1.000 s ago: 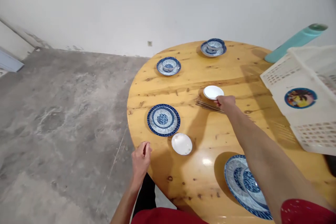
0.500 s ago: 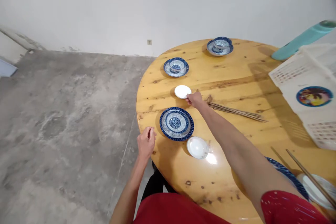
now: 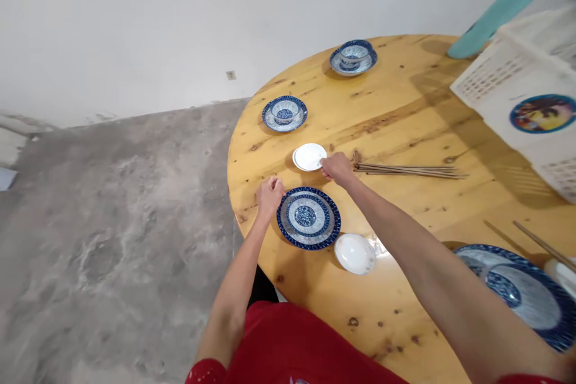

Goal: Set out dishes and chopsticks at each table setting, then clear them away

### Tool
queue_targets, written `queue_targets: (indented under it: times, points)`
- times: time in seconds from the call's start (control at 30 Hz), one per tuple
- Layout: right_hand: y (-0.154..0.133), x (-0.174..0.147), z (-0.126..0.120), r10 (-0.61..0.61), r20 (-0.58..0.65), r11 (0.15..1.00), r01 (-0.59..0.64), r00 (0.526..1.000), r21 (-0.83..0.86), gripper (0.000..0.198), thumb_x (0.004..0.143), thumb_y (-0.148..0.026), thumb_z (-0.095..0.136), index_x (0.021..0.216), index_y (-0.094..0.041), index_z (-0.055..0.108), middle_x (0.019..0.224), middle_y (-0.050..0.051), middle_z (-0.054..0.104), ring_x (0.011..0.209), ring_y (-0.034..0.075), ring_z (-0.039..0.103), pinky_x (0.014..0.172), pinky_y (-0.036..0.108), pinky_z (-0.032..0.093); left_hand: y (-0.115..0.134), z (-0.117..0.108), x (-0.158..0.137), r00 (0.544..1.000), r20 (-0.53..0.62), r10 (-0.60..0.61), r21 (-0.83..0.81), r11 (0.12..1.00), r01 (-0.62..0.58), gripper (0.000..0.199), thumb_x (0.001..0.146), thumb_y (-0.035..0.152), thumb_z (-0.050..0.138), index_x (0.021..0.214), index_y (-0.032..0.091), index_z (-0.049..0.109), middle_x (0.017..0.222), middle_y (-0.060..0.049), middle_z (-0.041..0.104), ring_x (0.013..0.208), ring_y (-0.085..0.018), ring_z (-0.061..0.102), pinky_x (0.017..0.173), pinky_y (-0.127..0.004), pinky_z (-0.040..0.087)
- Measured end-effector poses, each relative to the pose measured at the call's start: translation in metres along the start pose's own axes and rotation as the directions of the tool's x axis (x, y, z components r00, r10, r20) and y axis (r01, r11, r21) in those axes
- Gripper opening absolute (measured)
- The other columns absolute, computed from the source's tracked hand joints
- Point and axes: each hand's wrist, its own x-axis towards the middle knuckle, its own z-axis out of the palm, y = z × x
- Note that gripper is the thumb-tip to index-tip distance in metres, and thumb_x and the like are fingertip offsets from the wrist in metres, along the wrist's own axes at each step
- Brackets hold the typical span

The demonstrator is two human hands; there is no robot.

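My right hand (image 3: pixel 336 168) pinches the near right rim of a small white saucer (image 3: pixel 309 157), in the middle of the wooden table. A second white edge shows under the saucer's left side. My left hand (image 3: pixel 270 195) is at the upper left rim of a blue-patterned plate (image 3: pixel 330 225), its fingers curled with nothing visible in them; whether it touches the rim I cannot tell. A blue-and-white bowl (image 3: pixel 305 216) sits in that plate. Close to the plate's lower right lies another white dish (image 3: pixel 354 253).
Several brown chopsticks (image 3: pixel 409 170) lie right of my right hand. Plates with bowls stand at the back (image 3: pixel 284 114) and far back (image 3: pixel 353 58). A white basket (image 3: pixel 504 96) and a teal cylinder (image 3: pixel 499 18) occupy the right; another blue-rimmed plate (image 3: pixel 540 306) is at lower right.
My left hand has moved forward from the table's edge to the plate's rim. My right hand still grips the saucer. The camera view has turned, shifting the scene.
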Motion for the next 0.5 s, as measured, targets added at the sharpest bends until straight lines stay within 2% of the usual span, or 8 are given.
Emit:
queue_targets:
  times: [0.17, 0.27, 0.37, 0.5]
  points:
    - [-0.004, -0.009, 0.002, 0.101, -0.072, 0.986, -0.090, 0.992, 0.142, 0.019, 0.077, -0.013, 0.072, 0.062, -0.018, 0.060, 0.047, 0.003, 0.056, 0.041, 0.012, 0.048, 0.040, 0.022, 0.040, -0.001, 0.006, 0.063, 0.973, 0.231, 0.023, 0.119, 0.991, -0.052, 0.028, 0.098, 0.033, 0.048, 0.082, 0.018, 0.066, 0.076, -0.004, 0.074, 0.073, -0.017, 0.070, 0.073, -0.027, 0.049]
    - [-0.011, -0.022, 0.002, 0.162, -0.118, 0.971, -0.137, 0.980, 0.194, 0.019, 0.079, -0.016, 0.072, 0.066, -0.016, 0.059, 0.050, 0.002, 0.057, 0.041, 0.010, 0.046, 0.038, 0.020, 0.035, 0.006, 0.015, 0.092, 0.947, 0.313, 0.068, 0.151, 0.981, -0.121, 0.028, 0.100, 0.037, 0.050, 0.091, 0.017, 0.068, 0.080, -0.006, 0.075, 0.079, -0.020, 0.071, 0.080, -0.029, 0.049]
    - [-0.020, -0.036, 0.001, 0.208, -0.149, 0.936, -0.152, 0.967, 0.316, 0.018, 0.079, -0.016, 0.073, 0.069, -0.016, 0.058, 0.051, 0.000, 0.056, 0.041, 0.008, 0.046, 0.036, 0.018, 0.035, 0.014, 0.029, 0.112, 0.914, 0.399, 0.077, 0.163, 0.975, -0.154, 0.028, 0.101, 0.037, 0.051, 0.096, 0.016, 0.069, 0.082, -0.008, 0.076, 0.081, -0.020, 0.072, 0.082, -0.030, 0.050]
    - [-0.028, -0.054, -0.003, 0.252, -0.221, 0.899, -0.144, 0.942, 0.412, 0.016, 0.081, -0.014, 0.067, 0.068, -0.017, 0.057, 0.049, -0.002, 0.055, 0.039, 0.007, 0.044, 0.036, 0.015, 0.036, 0.020, 0.038, 0.124, 0.868, 0.496, 0.026, 0.206, 0.968, -0.147, 0.027, 0.100, 0.027, 0.049, 0.087, 0.015, 0.070, 0.071, -0.009, 0.074, 0.079, -0.021, 0.072, 0.081, -0.030, 0.051]
